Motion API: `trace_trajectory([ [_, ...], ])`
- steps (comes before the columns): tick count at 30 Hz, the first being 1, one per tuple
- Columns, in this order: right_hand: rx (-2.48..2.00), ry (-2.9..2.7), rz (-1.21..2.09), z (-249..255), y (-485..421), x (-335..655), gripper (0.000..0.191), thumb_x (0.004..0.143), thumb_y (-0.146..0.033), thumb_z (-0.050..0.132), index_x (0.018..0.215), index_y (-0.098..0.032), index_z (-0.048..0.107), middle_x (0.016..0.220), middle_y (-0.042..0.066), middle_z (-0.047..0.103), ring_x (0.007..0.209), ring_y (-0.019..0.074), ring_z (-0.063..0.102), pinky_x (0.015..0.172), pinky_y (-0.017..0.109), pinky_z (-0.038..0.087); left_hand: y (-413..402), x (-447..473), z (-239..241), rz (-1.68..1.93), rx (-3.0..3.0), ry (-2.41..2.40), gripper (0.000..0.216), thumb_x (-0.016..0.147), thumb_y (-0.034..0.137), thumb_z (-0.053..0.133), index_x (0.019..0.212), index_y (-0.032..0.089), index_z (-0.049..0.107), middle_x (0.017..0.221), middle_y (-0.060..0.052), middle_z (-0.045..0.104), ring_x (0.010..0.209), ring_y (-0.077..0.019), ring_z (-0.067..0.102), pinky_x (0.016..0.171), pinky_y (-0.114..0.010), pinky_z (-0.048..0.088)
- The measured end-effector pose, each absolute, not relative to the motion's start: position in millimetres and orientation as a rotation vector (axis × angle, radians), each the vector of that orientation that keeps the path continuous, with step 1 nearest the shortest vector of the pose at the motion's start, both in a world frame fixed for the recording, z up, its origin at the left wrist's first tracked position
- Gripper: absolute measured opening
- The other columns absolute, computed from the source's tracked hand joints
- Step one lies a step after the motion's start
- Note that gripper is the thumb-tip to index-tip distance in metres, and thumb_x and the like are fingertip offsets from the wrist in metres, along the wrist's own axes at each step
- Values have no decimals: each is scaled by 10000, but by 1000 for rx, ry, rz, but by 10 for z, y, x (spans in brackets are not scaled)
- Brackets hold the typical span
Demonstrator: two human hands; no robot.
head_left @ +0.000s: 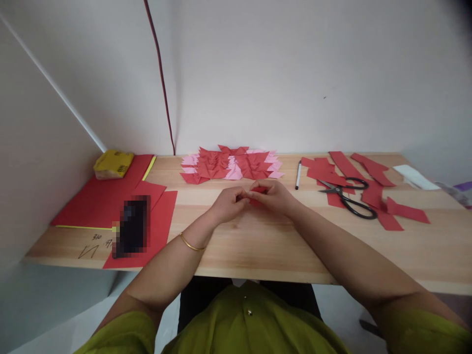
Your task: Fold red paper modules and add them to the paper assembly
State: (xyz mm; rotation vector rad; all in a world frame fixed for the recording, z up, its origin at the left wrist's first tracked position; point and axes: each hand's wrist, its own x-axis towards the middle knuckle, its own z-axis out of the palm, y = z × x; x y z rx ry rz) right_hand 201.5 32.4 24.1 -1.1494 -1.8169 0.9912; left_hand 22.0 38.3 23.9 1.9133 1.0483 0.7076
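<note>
Grip: left hand [229, 204], right hand [276, 197] pinching red paper [255, 202] | yellow packet [113, 164] (contents hidden)

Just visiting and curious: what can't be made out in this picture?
In the head view:
Red paper at the centre: its shape is mostly hidden by the person's fingers.
Dark object at left: details blurred by pixelation.
Yellow packet: its print is too small to read.
Purple item: cut off by the right edge.

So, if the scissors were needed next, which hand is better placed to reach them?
Probably the right hand: the scissors lie on its side, while the left hand is farther away. Both meet at a red paper.
</note>
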Motion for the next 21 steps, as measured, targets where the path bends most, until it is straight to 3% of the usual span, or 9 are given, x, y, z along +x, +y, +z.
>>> trace_trajectory([
  [5, -1179, -1825, 982, 231, 347, 2049, 425, 874, -478, 417, 629, -162, 559, 586, -3, 523, 556, 107, 456, 534, 237, 342, 396, 217, 229, 729, 1826, 1033, 138, 727, 270, 562, 645, 161, 540, 563, 39, 466, 531, -94, 387, 532, -236, 301],
  [12, -1145, -1813, 1043, 246, 341, 2046, 222, 763, -386, 608, 766, -164, 623, 728, 10, 615, 668, 137, 537, 628, 259, 412, 417, 230, 179, 854, 1549, 1053, 173, 737, 316, 592, 717, 157, 530, 558, 43, 484, 483, -79, 397, 482, -214, 305],
  [18, -974, -1830, 1062, 296, 334, 2052, 175, 787, -336, 600, 816, -167, 635, 775, 26, 626, 727, 148, 560, 690, 275, 432, 412, 232, 193, 852, 1604, 910, 212, 767, 327, 587, 859, 135, 591, 717, 3, 559, 581, -88, 456, 544, -219, 356],
  [21, -943, -1851, 1081, 310, 333, 2064, 190, 801, -352, 589, 820, -167, 631, 768, 28, 622, 725, 149, 556, 693, 277, 434, 415, 218, 205, 858, 1654, 917, 191, 771, 320, 583, 817, 134, 588, 662, 16, 527, 559, -83, 425, 527, -217, 325],
])
